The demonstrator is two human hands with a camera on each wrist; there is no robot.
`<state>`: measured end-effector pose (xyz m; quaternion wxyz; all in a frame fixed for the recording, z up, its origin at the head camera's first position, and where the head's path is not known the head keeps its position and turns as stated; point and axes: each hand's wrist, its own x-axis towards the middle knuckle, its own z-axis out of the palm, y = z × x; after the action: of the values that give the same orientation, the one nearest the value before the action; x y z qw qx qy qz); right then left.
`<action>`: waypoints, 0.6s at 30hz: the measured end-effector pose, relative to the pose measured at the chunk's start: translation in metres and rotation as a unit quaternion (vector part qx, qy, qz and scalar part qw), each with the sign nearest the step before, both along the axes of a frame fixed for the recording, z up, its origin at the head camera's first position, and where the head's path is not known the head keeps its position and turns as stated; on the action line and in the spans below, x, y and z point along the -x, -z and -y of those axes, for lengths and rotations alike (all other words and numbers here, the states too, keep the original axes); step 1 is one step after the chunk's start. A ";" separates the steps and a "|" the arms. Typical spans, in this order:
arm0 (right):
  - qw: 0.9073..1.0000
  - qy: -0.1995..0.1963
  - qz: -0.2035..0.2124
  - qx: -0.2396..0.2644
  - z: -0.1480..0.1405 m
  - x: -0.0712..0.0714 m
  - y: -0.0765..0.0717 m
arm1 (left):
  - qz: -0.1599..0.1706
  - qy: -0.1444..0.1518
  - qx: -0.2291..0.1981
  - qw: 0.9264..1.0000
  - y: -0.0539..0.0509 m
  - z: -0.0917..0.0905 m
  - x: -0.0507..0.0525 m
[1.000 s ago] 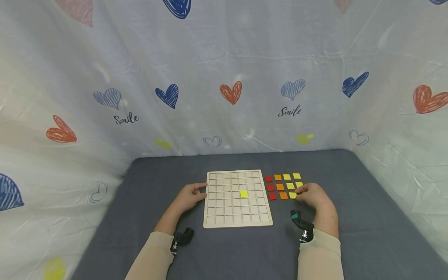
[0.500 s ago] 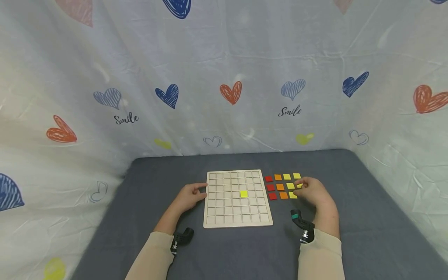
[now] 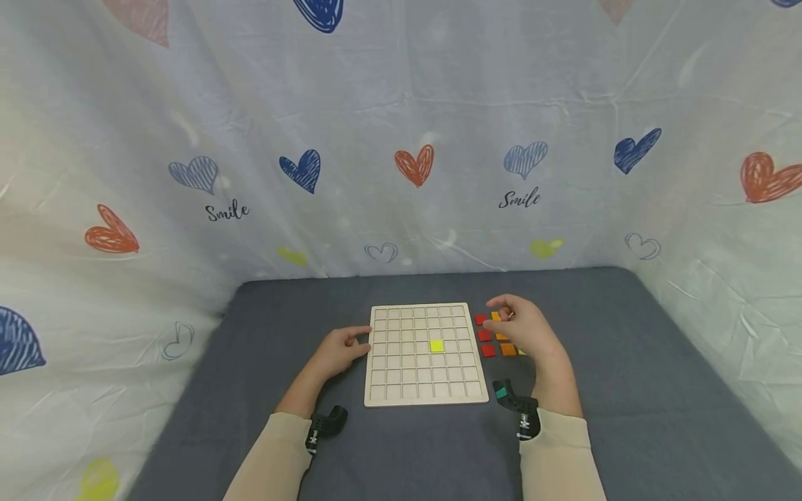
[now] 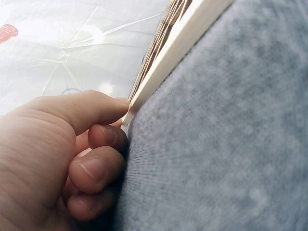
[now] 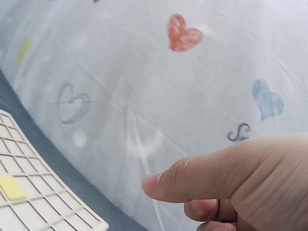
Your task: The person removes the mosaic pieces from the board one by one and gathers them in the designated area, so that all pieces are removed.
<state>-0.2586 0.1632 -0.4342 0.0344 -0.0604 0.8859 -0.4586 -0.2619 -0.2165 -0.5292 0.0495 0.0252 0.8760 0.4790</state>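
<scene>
A square wooden grid board (image 3: 420,403) lies flat on the dark cloth, with one yellow tile (image 3: 436,346) in a cell right of its middle. My left hand (image 3: 335,355) rests at the board's left edge, where thumb and index finger touch the rim, spaced apart. In the left wrist view, the other fingers fold loosely beside the edge. Over the loose tiles at the right hovers my right hand (image 3: 526,327), its thumb and index finger apart and no tile seen between them. Red tiles (image 3: 488,351) and orange tiles (image 3: 508,349) show; the yellow ones are mostly hidden by that hand.
Dark grey cloth (image 3: 426,459) covers the table around the board. A pale curtain (image 3: 351,223) printed with hearts hangs behind and on both sides. A black wrist camera mount (image 3: 516,403) juts from the right wrist, another mount (image 3: 328,424) from the left.
My right hand has moved left from the yellow tiles to above the orange and red ones. My left hand and the board have stayed in place.
</scene>
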 end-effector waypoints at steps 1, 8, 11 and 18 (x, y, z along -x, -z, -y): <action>1.000 -0.009 -0.003 0.002 0.005 0.000 -0.001 | -0.001 0.001 0.000 1.000 0.000 0.000 0.000; 0.998 -0.059 -0.005 -0.012 0.039 0.001 0.005 | 0.003 -0.001 -0.001 1.000 -0.001 0.000 -0.001; 0.997 -0.074 0.000 -0.036 0.052 0.000 0.009 | 0.004 -0.002 -0.001 1.000 -0.001 0.000 -0.001; 0.991 -0.089 0.025 -0.101 0.073 0.000 0.028 | 0.002 0.001 -0.003 1.000 -0.002 0.000 -0.002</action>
<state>-0.2590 0.0905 -0.4622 0.1037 -0.1239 0.9176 -0.3633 -0.2602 -0.2162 -0.5276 0.0515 0.0250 0.8746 0.4815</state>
